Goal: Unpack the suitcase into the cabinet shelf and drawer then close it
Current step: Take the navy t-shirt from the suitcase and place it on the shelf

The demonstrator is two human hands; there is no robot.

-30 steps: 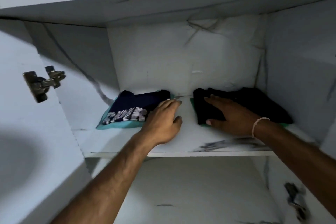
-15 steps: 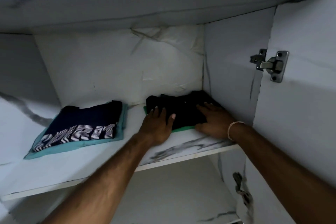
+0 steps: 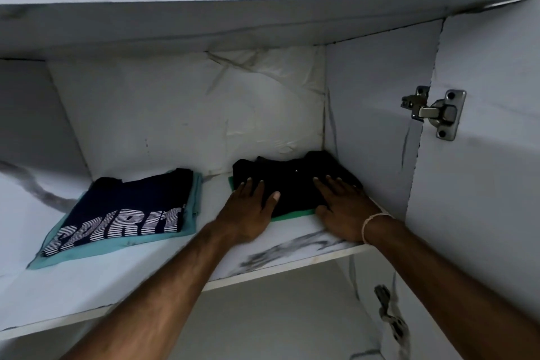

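Note:
A folded black garment (image 3: 292, 184) lies on a green one in the back right corner of the white marble-patterned cabinet shelf (image 3: 292, 254). My left hand (image 3: 248, 210) rests flat on its left front edge, fingers spread. My right hand (image 3: 342, 207), with a pale band at the wrist, presses flat on its right front part. To the left lies a folded navy shirt (image 3: 128, 213) with white striped lettering, on top of a teal garment. The suitcase is out of view.
The open right cabinet door (image 3: 482, 184) carries a metal hinge (image 3: 432, 111) and a second hinge (image 3: 388, 318) lower down. A lower compartment (image 3: 277, 316) shows beneath the shelf. The cabinet's top panel hangs close above.
My left hand left the navy shirt and came onto the black garment beside my right hand. The view swung right, bringing the right door and hinge into sight.

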